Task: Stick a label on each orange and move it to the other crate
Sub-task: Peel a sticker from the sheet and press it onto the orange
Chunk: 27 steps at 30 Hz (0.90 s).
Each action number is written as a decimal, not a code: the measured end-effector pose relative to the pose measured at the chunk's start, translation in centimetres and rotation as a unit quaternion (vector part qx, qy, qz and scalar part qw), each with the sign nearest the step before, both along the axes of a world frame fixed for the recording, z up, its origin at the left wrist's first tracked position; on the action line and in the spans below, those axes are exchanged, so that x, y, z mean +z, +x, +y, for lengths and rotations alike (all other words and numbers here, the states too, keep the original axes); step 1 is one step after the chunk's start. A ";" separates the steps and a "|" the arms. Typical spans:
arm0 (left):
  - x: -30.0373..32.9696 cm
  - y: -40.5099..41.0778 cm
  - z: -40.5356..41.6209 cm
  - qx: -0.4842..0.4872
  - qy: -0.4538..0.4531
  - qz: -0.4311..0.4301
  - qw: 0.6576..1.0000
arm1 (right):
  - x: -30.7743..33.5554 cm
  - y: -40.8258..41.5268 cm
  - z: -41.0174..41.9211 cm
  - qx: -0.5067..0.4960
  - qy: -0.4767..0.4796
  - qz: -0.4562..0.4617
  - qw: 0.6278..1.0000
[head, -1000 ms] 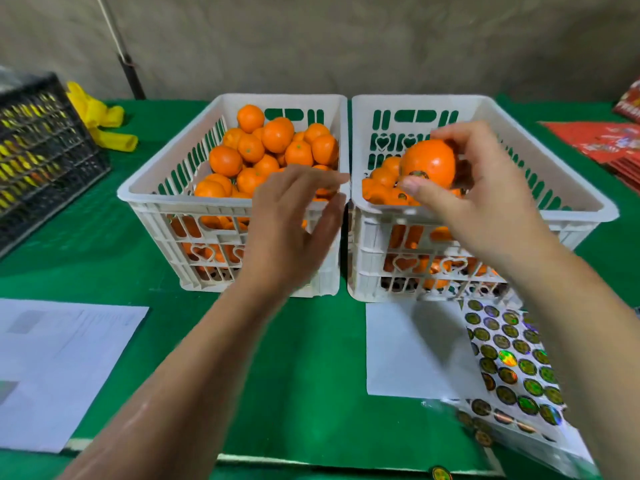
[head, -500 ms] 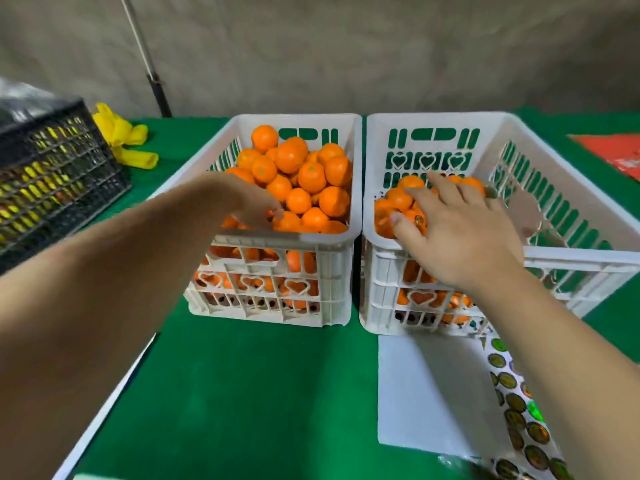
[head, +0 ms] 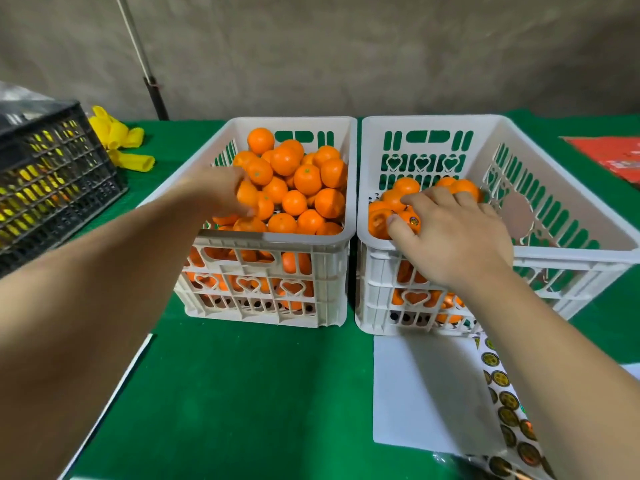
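Note:
Two white plastic crates stand side by side on the green table. The left crate (head: pixel 277 237) is heaped with oranges (head: pixel 304 178). My left hand (head: pixel 218 192) reaches into it and curls its fingers and thumb round one orange (head: pixel 247 197) near the left wall. The right crate (head: pixel 571 245) holds fewer oranges (head: pixel 405 187). My right hand (head: pixel 450 233) lies low inside its front left corner, thumb and forefinger round a labelled orange (head: pixel 408 220) that rests among the others. A label sheet (head: pixel 505 403) lies in front, partly under my right forearm.
A white paper (head: pixel 415 386) lies in front of the right crate. A black crate (head: pixel 52 174) and a yellow object (head: pixel 117 140) sit at the far left. Red packets (head: pixel 616 157) lie at the far right. A pole (head: pixel 149 74) stands behind.
My right hand carried the labelled orange down into the right crate. My left hand moved from above the left crate's rim into the pile and closed on an orange.

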<state>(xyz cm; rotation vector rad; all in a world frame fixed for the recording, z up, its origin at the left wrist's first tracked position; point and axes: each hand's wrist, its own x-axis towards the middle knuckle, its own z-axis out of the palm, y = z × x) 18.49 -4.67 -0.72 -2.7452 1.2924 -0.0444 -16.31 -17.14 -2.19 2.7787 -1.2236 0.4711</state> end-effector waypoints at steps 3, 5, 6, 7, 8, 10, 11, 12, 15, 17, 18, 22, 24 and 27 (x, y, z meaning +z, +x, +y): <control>1.0 -3.9 0.5 -0.060 -0.311 0.045 0.947 | -0.2 0.0 0.2 -0.003 -0.016 -0.009 1.000; 0.5 -8.6 1.6 -0.104 -0.462 0.077 0.877 | -0.3 0.0 0.3 -0.001 -0.030 -0.016 0.999; -0.3 -11.4 2.6 -0.132 -0.511 0.087 0.845 | -0.4 -0.1 0.4 0.002 -0.037 -0.019 0.999; -1.4 -14.0 3.5 -0.156 -0.543 0.091 0.820 | -0.5 -0.2 0.4 0.008 -0.046 -0.023 0.999; -3.0 -16.5 4.5 -0.180 -0.563 0.094 0.801 | -0.6 -0.3 0.5 0.015 -0.057 -0.028 0.998; -6.7 -20.8 6.2 -0.200 -0.579 0.120 0.781 | -0.9 -0.8 0.8 0.034 -0.082 -0.041 0.995; -8.9 -22.4 6.8 -0.205 -0.571 0.146 0.781 | -1.2 -1.1 1.0 0.046 -0.101 -0.046 0.993; -11.0 -23.8 7.3 -0.208 -0.550 0.182 0.788 | -1.6 -1.4 1.3 0.059 -0.124 -0.052 0.989; -16.7 -26.6 7.9 -0.183 -0.458 0.300 0.817 | -3.6 -2.7 2.8 0.089 -0.149 -0.104 0.979; -19.3 -27.4 7.7 -0.145 -0.404 0.362 0.827 | -5.7 -3.9 4.2 0.105 -0.118 -0.121 0.980; -20.2 -27.5 7.6 -0.127 -0.377 0.389 0.831 | -7.0 -4.6 5.1 0.116 -0.096 -0.122 0.981; -21.9 -27.1 6.8 -0.100 -0.322 0.397 0.854 | -12.8 -8.9 7.8 0.127 0.056 -0.073 0.988; -22.3 -26.9 6.7 -0.098 -0.307 0.387 0.864 | -15.3 -10.9 8.3 0.099 0.119 0.049 0.987; -22.6 -26.9 6.7 -0.104 -0.293 0.377 0.872 | -16.8 -11.9 8.3 0.088 0.129 0.132 0.979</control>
